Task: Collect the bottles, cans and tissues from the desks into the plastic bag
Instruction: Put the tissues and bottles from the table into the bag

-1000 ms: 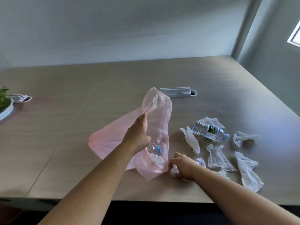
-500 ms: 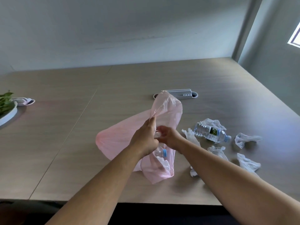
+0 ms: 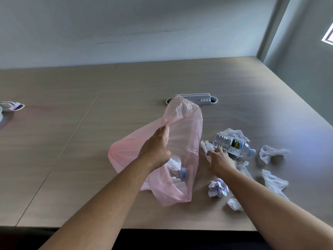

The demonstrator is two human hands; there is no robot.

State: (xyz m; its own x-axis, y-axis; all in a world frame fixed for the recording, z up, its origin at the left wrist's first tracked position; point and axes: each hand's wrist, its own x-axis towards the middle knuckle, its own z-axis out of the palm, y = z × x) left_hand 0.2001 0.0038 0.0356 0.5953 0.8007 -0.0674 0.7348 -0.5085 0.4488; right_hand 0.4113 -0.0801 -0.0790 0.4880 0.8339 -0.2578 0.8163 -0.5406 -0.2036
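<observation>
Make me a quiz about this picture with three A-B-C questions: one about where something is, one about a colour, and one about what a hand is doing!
1. Where is the clear plastic water bottle with the dark label?
A. Inside a drawer
B. On the brown wooden desk, right of the thin plastic bag
C. On the floor

2. What colour is the bag?
A. Green
B. Pink
C. Black

3. What is the left hand doing?
A. Lying flat on the desk
B. Holding a can
C. Gripping the bag's rim

Answers:
1 B: the bottle lies on the desk among the crumpled white tissues, right of the bag.
2 B: the bag's film is see-through pink.
3 C: the hand's fingers curl round the rim and hold the bag's mouth up.
</observation>
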